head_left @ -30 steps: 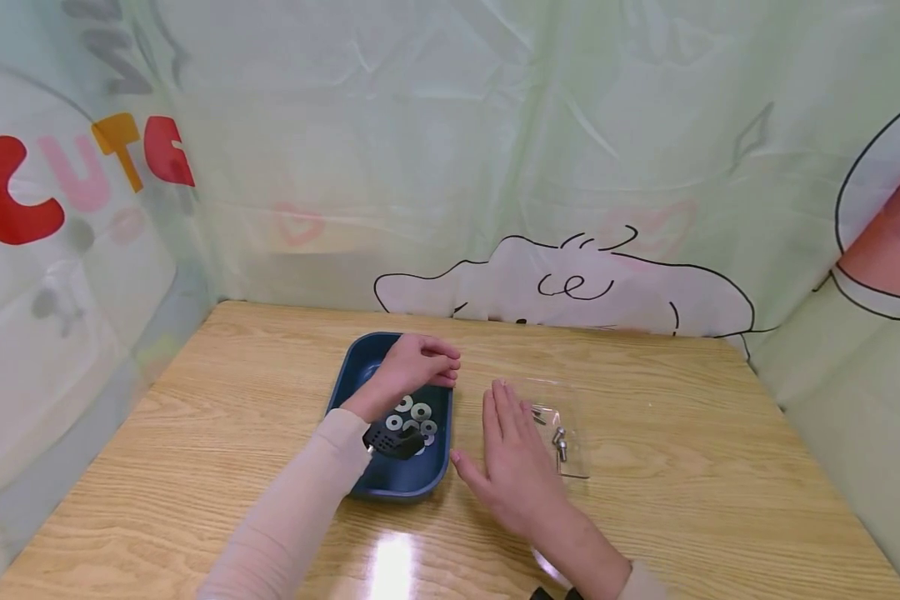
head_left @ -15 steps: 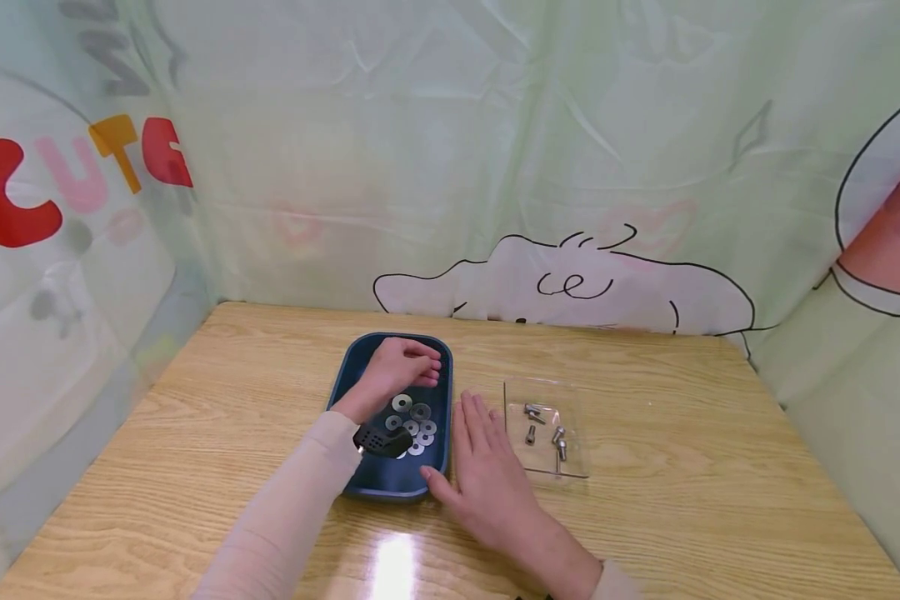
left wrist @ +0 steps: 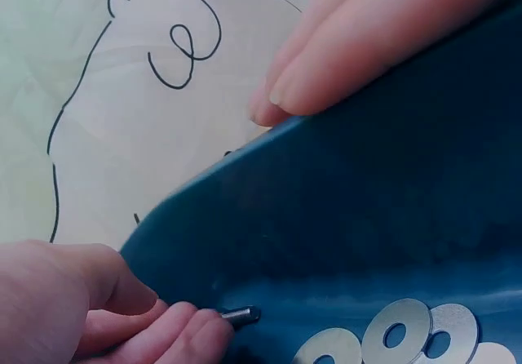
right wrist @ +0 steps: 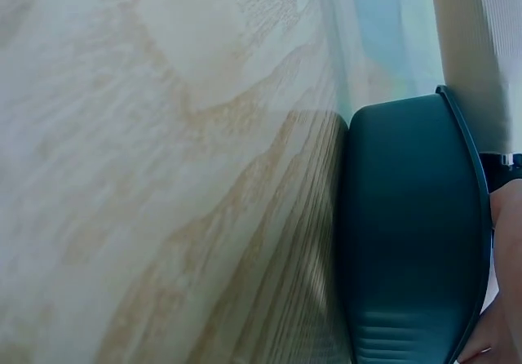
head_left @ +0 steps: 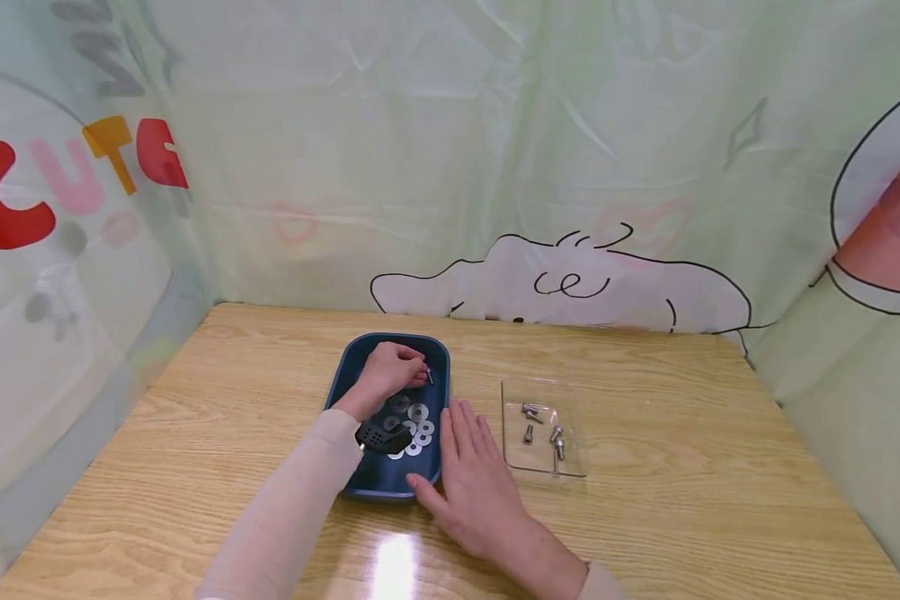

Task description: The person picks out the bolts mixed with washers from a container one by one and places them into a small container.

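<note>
My left hand (head_left: 385,375) reaches into the dark blue tray (head_left: 375,486), its fingers curled near the tray's far right corner. A small metal screw (head_left: 430,376) sticks out from its fingertips; the left wrist view shows the screw's end (left wrist: 243,316) low against the tray's inner wall, with the rest hidden by the fingers. Several flat washers (head_left: 417,412) lie in the same tray, partly behind the wrist. My right hand (head_left: 480,492) lies with straight fingers along the tray's right side, thumb over the near right corner. Its fingertips (left wrist: 302,86) touch the rim.
A clear shallow box (head_left: 546,472) with several metal screws (head_left: 528,434) stands to the right of the right hand. All of it sits on a wooden table (head_left: 690,483). A printed curtain (head_left: 420,167) rises behind the table's far edge.
My right hand has moved left from over the clear box to the tray's side. My left hand has drawn slightly left and down into the tray, and the screw at its fingertips has come into sight.
</note>
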`<action>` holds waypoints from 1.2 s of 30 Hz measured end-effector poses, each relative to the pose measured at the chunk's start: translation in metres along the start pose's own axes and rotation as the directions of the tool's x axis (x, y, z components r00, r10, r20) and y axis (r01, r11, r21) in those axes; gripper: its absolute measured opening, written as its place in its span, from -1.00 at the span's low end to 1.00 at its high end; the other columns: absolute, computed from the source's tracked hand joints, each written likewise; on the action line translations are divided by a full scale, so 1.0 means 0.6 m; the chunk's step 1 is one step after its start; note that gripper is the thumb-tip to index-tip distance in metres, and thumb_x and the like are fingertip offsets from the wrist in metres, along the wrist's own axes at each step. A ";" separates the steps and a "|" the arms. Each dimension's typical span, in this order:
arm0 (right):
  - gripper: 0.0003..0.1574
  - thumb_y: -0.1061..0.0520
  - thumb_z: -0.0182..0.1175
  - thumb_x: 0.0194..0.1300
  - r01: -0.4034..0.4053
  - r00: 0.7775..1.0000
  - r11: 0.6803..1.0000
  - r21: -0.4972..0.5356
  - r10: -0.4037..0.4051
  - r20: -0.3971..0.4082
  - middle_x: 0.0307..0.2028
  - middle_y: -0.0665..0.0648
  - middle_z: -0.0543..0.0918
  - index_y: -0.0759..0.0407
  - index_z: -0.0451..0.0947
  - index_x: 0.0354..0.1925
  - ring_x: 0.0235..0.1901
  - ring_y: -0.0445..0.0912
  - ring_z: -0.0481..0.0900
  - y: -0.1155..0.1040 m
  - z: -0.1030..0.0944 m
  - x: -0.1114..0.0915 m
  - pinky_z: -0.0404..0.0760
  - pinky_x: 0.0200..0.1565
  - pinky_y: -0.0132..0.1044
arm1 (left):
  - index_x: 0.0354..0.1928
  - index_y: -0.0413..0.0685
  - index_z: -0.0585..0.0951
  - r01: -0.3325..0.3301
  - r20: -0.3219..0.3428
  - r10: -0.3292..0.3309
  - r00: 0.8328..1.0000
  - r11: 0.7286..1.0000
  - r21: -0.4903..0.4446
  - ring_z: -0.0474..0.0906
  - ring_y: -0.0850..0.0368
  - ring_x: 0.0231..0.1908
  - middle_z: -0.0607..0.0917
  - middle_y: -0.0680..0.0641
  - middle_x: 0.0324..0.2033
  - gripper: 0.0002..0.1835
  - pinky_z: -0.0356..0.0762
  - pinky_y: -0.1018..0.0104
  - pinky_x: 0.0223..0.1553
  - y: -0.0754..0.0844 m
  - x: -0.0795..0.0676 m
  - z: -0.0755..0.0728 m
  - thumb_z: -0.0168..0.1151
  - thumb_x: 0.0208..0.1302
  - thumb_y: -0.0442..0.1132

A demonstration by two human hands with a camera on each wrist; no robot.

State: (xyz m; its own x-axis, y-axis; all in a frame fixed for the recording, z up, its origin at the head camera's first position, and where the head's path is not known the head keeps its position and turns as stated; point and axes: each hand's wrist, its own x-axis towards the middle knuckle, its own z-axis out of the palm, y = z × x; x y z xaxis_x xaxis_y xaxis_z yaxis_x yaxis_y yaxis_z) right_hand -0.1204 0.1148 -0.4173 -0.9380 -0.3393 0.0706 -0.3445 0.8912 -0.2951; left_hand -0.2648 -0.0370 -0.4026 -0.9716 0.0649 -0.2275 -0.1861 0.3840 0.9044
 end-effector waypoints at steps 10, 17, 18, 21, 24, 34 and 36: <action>0.14 -0.49 -0.16 0.40 -0.001 1.000 1.000 -0.010 0.001 0.005 0.58 0.25 -0.14 0.30 -0.04 0.53 0.58 0.12 -0.21 -0.001 0.002 -0.001 -0.09 0.56 0.10 | 0.13 -0.24 0.57 0.050 -0.011 -0.050 0.999 0.997 0.057 0.73 0.03 -0.11 0.72 -0.18 -0.05 -0.66 0.63 0.12 0.14 -0.004 0.006 0.009 0.15 0.41 -0.22; 0.14 -0.48 -0.14 0.40 -0.008 1.000 1.000 0.000 0.008 0.010 0.59 0.24 -0.14 0.29 -0.05 0.54 0.59 0.11 -0.23 -0.002 0.002 -0.001 -0.11 0.56 0.10 | 0.14 -0.26 0.57 0.038 0.033 -0.040 0.999 0.997 0.070 0.72 0.03 -0.15 0.72 -0.19 -0.10 -0.66 0.62 0.08 0.16 -0.004 0.004 0.015 0.16 0.41 -0.25; 0.14 -0.48 -0.13 0.40 -0.009 1.000 1.000 0.003 0.009 0.011 0.59 0.24 -0.15 0.29 -0.05 0.54 0.59 0.10 -0.24 -0.002 0.002 -0.001 -0.11 0.56 0.10 | 0.14 -0.27 0.57 0.034 0.047 -0.037 0.998 0.997 0.072 0.72 0.02 -0.15 0.72 -0.19 -0.11 -0.66 0.62 0.07 0.16 -0.004 0.004 0.017 0.16 0.41 -0.26; 0.14 -0.48 -0.12 0.39 -0.011 1.000 1.000 0.005 0.011 0.014 0.59 0.24 -0.15 0.29 -0.05 0.53 0.59 0.11 -0.24 -0.001 0.002 -0.001 -0.11 0.56 0.11 | 0.12 -0.28 0.60 0.025 0.083 -0.032 0.996 0.996 0.086 0.70 -0.01 -0.17 0.72 -0.20 -0.15 -0.68 0.62 0.05 0.16 -0.002 0.003 0.021 0.16 0.41 -0.29; 0.13 -0.47 -0.12 0.40 -0.012 1.000 1.000 0.006 0.012 0.017 0.59 0.23 -0.16 0.29 -0.05 0.53 0.59 0.11 -0.25 -0.001 0.002 -0.001 -0.12 0.56 0.10 | 0.10 -0.28 0.61 0.027 0.099 -0.036 0.994 0.995 0.093 0.70 -0.02 -0.18 0.72 -0.20 -0.17 -0.70 0.63 0.06 0.15 0.001 0.002 0.025 0.16 0.41 -0.30; 0.12 -0.45 -0.12 0.42 0.005 1.000 1.000 0.013 -0.006 0.015 0.58 0.26 -0.14 0.33 -0.04 0.53 0.59 0.12 -0.24 0.001 0.002 -0.001 -0.09 0.56 0.12 | 0.00 -0.30 0.67 0.029 0.117 -0.038 0.992 0.996 0.080 0.76 0.03 -0.28 0.72 -0.23 -0.15 -0.76 0.72 0.19 -0.03 0.003 0.001 0.026 0.17 0.40 -0.34; 0.12 -0.45 -0.12 0.41 0.004 1.000 1.000 0.014 -0.004 0.014 0.58 0.25 -0.15 0.32 -0.04 0.53 0.59 0.11 -0.24 0.001 0.002 -0.002 -0.10 0.56 0.11 | 0.00 -0.31 0.67 0.029 0.125 -0.038 0.991 0.997 0.070 0.76 0.04 -0.29 0.72 -0.23 -0.17 -0.77 0.73 0.21 -0.06 0.002 0.000 0.027 0.16 0.41 -0.34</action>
State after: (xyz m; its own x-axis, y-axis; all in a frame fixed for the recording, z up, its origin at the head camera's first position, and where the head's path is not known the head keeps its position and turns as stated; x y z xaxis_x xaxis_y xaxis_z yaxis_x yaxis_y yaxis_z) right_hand -0.1196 0.1152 -0.4187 -0.9359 -0.3474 0.0583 -0.3479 0.8854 -0.3083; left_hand -0.2628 -0.0219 -0.4074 -0.9379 0.1653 -0.3051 -0.2037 0.4495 0.8698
